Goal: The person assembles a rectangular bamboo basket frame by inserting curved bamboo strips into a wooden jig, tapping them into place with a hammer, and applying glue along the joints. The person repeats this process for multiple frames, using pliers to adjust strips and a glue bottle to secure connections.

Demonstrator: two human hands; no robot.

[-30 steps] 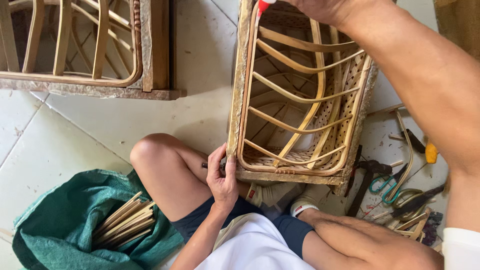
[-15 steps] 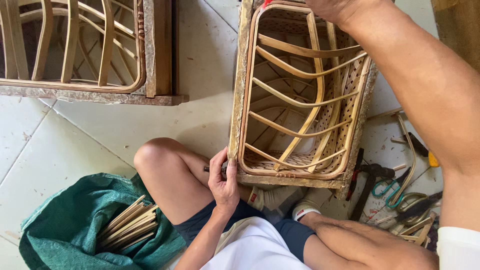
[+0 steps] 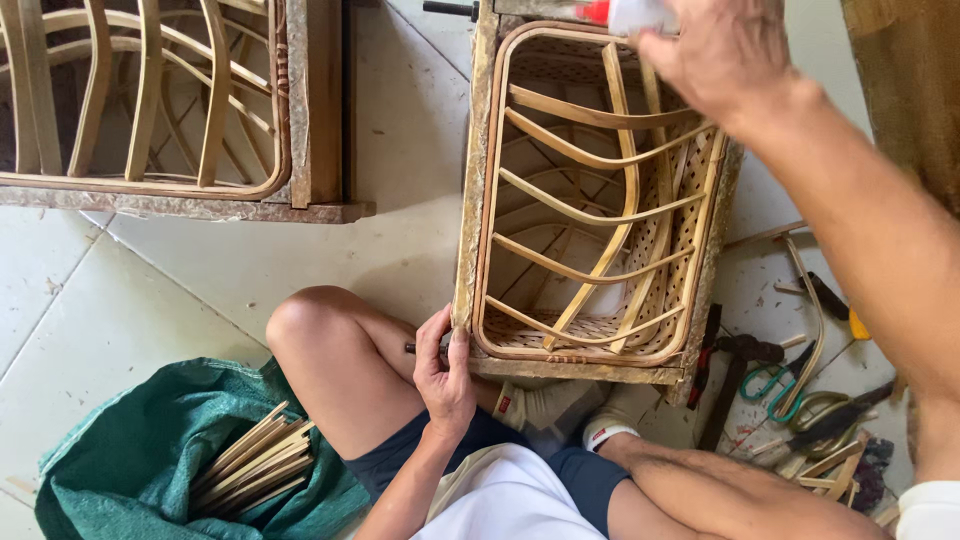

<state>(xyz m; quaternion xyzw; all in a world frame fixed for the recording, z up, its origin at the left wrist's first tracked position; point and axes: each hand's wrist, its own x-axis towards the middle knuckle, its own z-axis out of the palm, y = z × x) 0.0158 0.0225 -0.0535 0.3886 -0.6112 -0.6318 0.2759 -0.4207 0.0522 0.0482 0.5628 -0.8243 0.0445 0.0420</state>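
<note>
View has shifted since the earlier frame: green bag (image 3: 120,460) of cane strips (image 3: 250,465) now lower left on the floor. Left hand (image 3: 445,365) stays clamped on the near left corner of the rattan frame (image 3: 590,200). Right hand (image 3: 715,50) grips a white bottle (image 3: 625,12), red-tipped, cut off at top edge. Tools (image 3: 790,385) at right partly hidden.

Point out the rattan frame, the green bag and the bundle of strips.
rattan frame (image 3: 480,200), head view, left wooden side rail.
green bag (image 3: 130,440), head view, cloth on its left side.
bundle of strips (image 3: 255,460), head view, middle of the strips.
</note>
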